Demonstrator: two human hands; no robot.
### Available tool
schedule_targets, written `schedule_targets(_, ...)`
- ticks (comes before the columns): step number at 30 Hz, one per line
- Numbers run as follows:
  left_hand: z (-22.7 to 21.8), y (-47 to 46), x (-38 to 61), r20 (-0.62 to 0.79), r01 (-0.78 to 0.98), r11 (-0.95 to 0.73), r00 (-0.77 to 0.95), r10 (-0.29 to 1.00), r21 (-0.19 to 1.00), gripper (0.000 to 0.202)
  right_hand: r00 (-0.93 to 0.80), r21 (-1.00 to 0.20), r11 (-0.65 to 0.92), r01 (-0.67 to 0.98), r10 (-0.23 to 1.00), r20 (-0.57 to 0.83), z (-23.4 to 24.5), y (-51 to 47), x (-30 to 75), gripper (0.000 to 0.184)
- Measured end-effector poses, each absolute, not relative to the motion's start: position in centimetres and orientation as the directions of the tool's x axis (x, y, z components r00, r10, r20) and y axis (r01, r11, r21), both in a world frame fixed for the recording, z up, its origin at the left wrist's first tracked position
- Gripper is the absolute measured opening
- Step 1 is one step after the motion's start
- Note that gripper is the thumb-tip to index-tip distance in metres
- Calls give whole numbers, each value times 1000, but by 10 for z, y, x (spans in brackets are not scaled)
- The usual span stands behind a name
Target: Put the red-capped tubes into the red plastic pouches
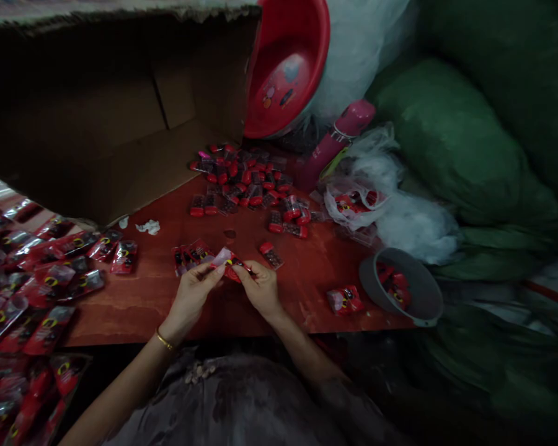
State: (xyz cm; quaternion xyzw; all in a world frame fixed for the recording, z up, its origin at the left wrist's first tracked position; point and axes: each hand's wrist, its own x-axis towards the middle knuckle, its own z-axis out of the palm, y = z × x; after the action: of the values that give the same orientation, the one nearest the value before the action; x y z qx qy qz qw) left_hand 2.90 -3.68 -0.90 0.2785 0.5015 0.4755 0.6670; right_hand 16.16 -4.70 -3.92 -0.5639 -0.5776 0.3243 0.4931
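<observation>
Between my two hands, low over the red table (139, 297), is a small red printed packet (230, 263). My left hand (199, 282) pinches its left side, and my right hand (260, 285) grips its right side with the thumb on top. Just behind my left hand lie several red printed packets (190, 253), partly overlapped. A small clear container with a red cap (270, 254) lies beyond my right hand. Farther back is a heap of similar red-capped containers (248, 183) with dark contents.
A large open cardboard box (177, 148) stands at back left. Many filled red packets (51, 279) pile up at left. To the right are a grey bowl (372, 279) with red pieces, a red-and-clear packet pile (345, 300), a pink flask (325, 148) and plastic bags (413, 229).
</observation>
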Motion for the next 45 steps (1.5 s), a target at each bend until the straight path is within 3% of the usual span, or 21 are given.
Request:
schedule_targets(4, -7, -33, 26, -465, -443, 417, -1, 885, 794, 35, -32, -865, 260, 429, 961, 273, -31, -41, 174, 25)
schedule_targets(7, -4, -28, 18, -540, -506, 476, 25, 842, 720, 31, -304, -617, 459, 639, 888, 346, -20, -25, 206, 33)
schedule_targets(10, 0, -26, 9, -574, -523, 545, 124, 809, 655, 24, -582, -284, 598, 750, 800, 146, -13, -2, 251, 56)
schedule_targets(12, 1, -26, 6, -577, -521, 578, 186, 795, 629, 21, -669, -149, 663, 734, 744, 17, -13, 11, 275, 61)
schedule_targets(17, -2, -29, 5, -605, -560, 610, 226, 764, 561, 17, -740, -57, 739, 672, 672, -14, -14, 26, 297, 45)
schedule_targets(21, -5, -30, 2, -612, -595, 594, 206, 764, 541, 20, -617, -161, 613, 774, 786, 29, -11, 17, 290, 13)
schedule_targets(24, -7, -30, 1, -591, -615, 552, 168, 789, 563, 26, -368, -470, 357, 807, 927, 71, -14, -9, 272, 24)
schedule_targets(27, -9, -30, 2, -578, -635, 518, 135, 805, 573, 31, -165, -816, 137, 562, 985, 52, -17, -43, 243, 27)
schedule_targets(29, -10, -31, 4, -572, -651, 498, 118, 812, 573, 32, -90, -923, 38, 384, 996, 4, -18, -60, 221, 26)
schedule_targets(35, -9, -32, 12, -557, -655, 447, 49, 829, 609, 37, 87, -978, -11, 206, 996, 7, -18, -77, 177, 21)
schedule_targets(45, -7, -35, 14, -532, -620, 375, -83, 843, 690, 42, 28, -989, -117, 92, 993, -115, -24, -80, 165, 23)
